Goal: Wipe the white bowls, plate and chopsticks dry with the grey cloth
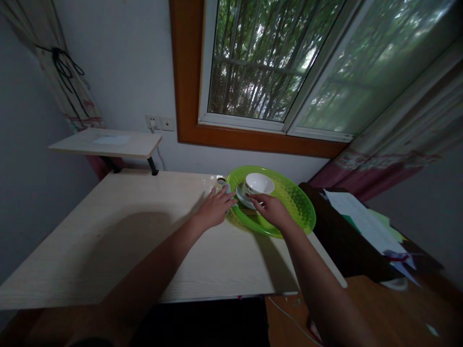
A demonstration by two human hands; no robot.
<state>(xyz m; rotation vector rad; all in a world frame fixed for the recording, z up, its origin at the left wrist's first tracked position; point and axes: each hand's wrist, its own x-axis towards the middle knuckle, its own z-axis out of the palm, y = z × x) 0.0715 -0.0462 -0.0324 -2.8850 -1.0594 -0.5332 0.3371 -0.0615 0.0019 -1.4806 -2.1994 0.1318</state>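
A round green plastic tray (pixel 296 205) lies at the far right of a pale wooden table (pixel 144 231). In it a white bowl (pixel 259 183) sits on a white plate (pixel 240 196). My left hand (pixel 215 207) rests by the tray's left rim, fingers stretched toward a small cup (pixel 220 182) at the edge. My right hand (pixel 271 209) lies over the tray, its fingers touching the plate's near rim just below the bowl. Whether those fingers grip the plate is hidden.
A small raised shelf (pixel 108 142) stands at the table's back left. A wall socket (pixel 159 123) and a window (pixel 275 62) are behind. To the right, a dark cabinet (pixel 343 241) carries papers (pixel 365 221). Curtains hang on both sides.
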